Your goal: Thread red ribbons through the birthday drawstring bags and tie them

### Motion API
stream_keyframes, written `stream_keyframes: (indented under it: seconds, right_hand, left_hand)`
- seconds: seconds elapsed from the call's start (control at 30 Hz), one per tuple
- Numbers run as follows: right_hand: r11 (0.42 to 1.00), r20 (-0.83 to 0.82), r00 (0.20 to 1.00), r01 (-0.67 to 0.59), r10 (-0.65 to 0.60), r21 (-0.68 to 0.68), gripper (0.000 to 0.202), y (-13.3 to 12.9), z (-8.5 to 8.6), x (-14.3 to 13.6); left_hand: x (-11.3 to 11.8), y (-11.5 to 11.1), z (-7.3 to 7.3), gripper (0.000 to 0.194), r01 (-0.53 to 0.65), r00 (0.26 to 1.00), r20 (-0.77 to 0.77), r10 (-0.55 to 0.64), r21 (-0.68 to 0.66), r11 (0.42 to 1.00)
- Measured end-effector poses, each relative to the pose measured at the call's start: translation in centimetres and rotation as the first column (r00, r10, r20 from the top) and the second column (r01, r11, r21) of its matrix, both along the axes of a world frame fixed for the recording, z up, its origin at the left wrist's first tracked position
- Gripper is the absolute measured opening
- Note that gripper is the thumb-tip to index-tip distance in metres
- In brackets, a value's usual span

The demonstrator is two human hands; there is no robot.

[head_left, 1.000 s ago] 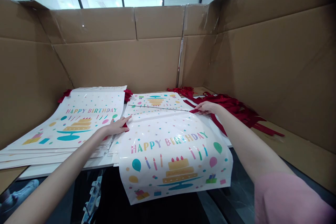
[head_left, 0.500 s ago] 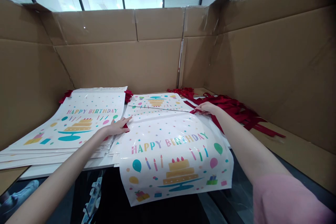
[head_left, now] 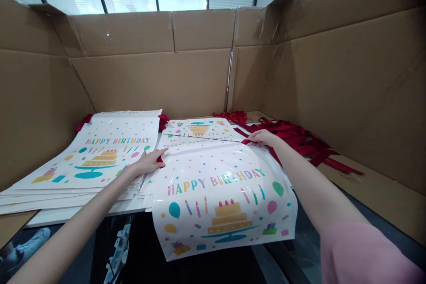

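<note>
A white "HAPPY BIRTHDAY" sheet (head_left: 213, 199) with a printed cake lies in front of me, its lower part hanging over the table's front edge. My left hand (head_left: 151, 162) rests at the sheet's upper left edge, fingers apart, beside a bit of red ribbon (head_left: 160, 159). At the upper right corner, my right hand (head_left: 261, 137) pinches the end of a red ribbon (head_left: 246, 141). A thin dark line (head_left: 203, 137) runs across the sheet's top between the hands. Behind it lies another printed sheet (head_left: 198, 128), seen upside down.
A stack of similar sheets (head_left: 100, 155) with red ribbon at its top corners lies at the left. Red ribbons (head_left: 296, 137) are heaped at the right. Tall cardboard walls (head_left: 149, 80) enclose the back and sides. A power strip (head_left: 118, 248) hangs below the table edge.
</note>
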State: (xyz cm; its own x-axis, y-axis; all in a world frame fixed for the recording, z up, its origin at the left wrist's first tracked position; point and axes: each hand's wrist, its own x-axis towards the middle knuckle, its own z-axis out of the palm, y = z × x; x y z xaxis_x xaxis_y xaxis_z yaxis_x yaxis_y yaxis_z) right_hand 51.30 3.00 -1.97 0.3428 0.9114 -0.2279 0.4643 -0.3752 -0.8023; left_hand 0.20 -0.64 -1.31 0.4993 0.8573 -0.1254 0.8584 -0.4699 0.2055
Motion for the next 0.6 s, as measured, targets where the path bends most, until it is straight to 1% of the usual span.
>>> stream_keyframes:
  seconds: [0.17, 0.37, 0.6]
  right_hand:
    - [1.0, -0.004, 1.0, 0.005, -0.005, 0.0, 0.009, -0.1, 0.0, -0.4]
    - [1.0, 0.019, 1.0, 0.007, -0.007, 0.007, 0.012, 0.4, -0.2, -0.7]
    - [0.999, 0.078, 0.997, 0.024, -0.025, 0.021, 0.02, 0.9, -0.8, -0.2]
  left_hand:
    - [0.0, 0.1, -0.1, 0.065, -0.009, 1.0, -0.012, 0.009, 0.015, 1.0]
    - [0.0, 0.1, -0.1, 0.063, 0.003, 1.0, -0.01, -0.003, 0.012, 1.0]
    - [0.1, -0.2, 0.4, 0.061, -0.001, 1.0, -0.018, 0.001, -0.003, 1.0]
